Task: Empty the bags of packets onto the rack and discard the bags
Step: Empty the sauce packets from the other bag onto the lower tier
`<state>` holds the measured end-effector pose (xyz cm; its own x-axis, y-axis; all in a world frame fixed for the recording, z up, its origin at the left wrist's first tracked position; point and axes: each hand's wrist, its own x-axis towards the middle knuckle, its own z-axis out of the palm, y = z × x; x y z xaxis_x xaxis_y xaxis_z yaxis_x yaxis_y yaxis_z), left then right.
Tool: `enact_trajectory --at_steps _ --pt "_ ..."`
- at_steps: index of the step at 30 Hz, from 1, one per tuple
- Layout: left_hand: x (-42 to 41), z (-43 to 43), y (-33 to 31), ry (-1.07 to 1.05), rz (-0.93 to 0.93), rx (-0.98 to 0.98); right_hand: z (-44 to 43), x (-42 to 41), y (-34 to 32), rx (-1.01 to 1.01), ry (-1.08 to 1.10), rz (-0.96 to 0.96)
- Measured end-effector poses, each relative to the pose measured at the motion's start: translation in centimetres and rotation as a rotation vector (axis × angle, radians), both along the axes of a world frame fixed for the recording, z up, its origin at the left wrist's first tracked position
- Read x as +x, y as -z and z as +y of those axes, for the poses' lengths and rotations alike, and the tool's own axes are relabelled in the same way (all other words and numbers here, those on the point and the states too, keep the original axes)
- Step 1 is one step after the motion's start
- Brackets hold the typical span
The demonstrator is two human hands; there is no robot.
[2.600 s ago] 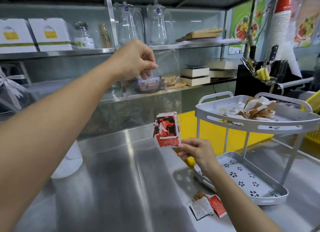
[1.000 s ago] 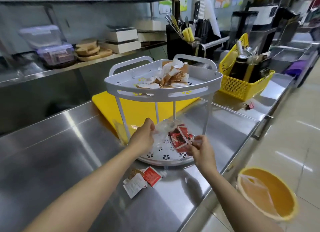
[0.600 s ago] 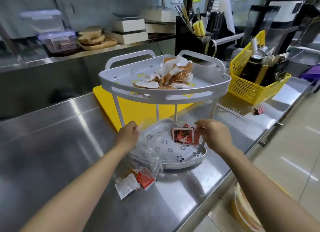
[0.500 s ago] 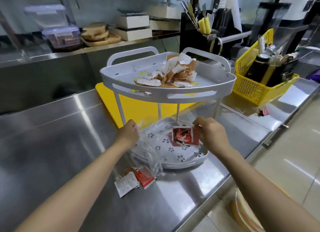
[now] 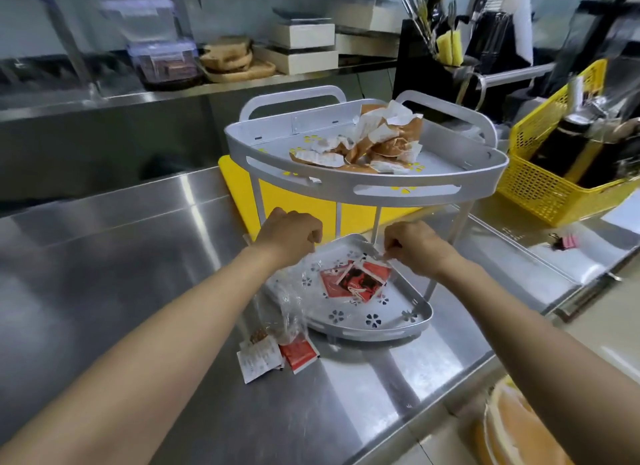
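Note:
A grey two-tier rack (image 5: 363,187) stands on the steel counter. Brown and white packets (image 5: 374,145) are heaped on its upper shelf. Red packets (image 5: 356,281) lie on the lower shelf (image 5: 374,320), seen through a clear plastic bag (image 5: 294,291) that drapes over the shelf's left rim. My left hand (image 5: 291,236) pinches the bag's edge at the left. At the right, my right hand (image 5: 415,246) pinches the bag's other edge just above the red packets. A few loose packets (image 5: 273,355) lie on the counter in front of the rack.
A yellow board (image 5: 294,204) lies behind the rack. A yellow basket (image 5: 547,190) with bottles stands at the right. A yellow bin (image 5: 519,426) sits on the floor below the counter's edge. Boxes and containers (image 5: 162,62) fill the back shelf.
Both hands brought the bag of red packets down from in front of the shelves into the lower shelf. The packets now lie flat there, and both hands pinch the bag's edges closer together.

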<state>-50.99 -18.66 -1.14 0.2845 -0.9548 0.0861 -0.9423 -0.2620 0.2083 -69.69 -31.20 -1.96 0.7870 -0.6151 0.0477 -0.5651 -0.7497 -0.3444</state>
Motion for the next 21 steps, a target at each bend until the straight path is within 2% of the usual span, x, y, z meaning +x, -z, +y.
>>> enact_trajectory --at_steps 2,4,6,9,10,12,14,15,16,19,21 --pt "-0.5 -0.3 0.1 -0.030 -0.081 -0.252 -0.2 -0.1 -0.7 0.009 0.095 -0.167" --pt "-0.9 -0.5 -0.4 -0.081 -0.061 -0.431 0.3 0.1 -1.0 -0.119 0.148 -0.349" --pt "-1.0 -0.5 -0.9 -0.108 0.051 -0.366 0.7 0.4 -0.7 -0.108 0.183 -0.392" --pt "-0.9 -0.2 -1.1 -0.103 0.051 -0.243 0.9 0.6 -0.5 0.132 0.192 -0.486" --pt "-0.9 0.0 -1.2 -0.102 0.038 -0.232 1.0 0.6 -0.5 0.125 0.200 -0.515" --pt "-1.1 0.1 -1.2 -0.101 -0.025 -0.213 1.2 0.8 -0.6 -0.020 0.235 -0.492" --pt "-1.2 -0.1 -1.2 -0.138 -0.134 -0.288 1.0 1.2 -0.9 -0.169 0.293 -0.368" --pt "-1.3 -0.1 -1.2 -0.161 -0.182 -0.319 0.7 1.5 -1.0 -0.151 0.292 -0.325" --pt "-1.5 -0.2 -1.3 -0.181 -0.219 -0.298 0.4 1.8 -1.3 -0.068 0.270 -0.309" --pt "-2.4 -0.4 -1.4 -0.241 -0.270 -0.032 -0.4 2.2 -1.4 0.252 0.238 -0.343" --pt "-2.5 -0.4 -1.4 -0.295 -0.197 0.083 -0.2 2.0 -1.3 0.411 0.264 -0.379"
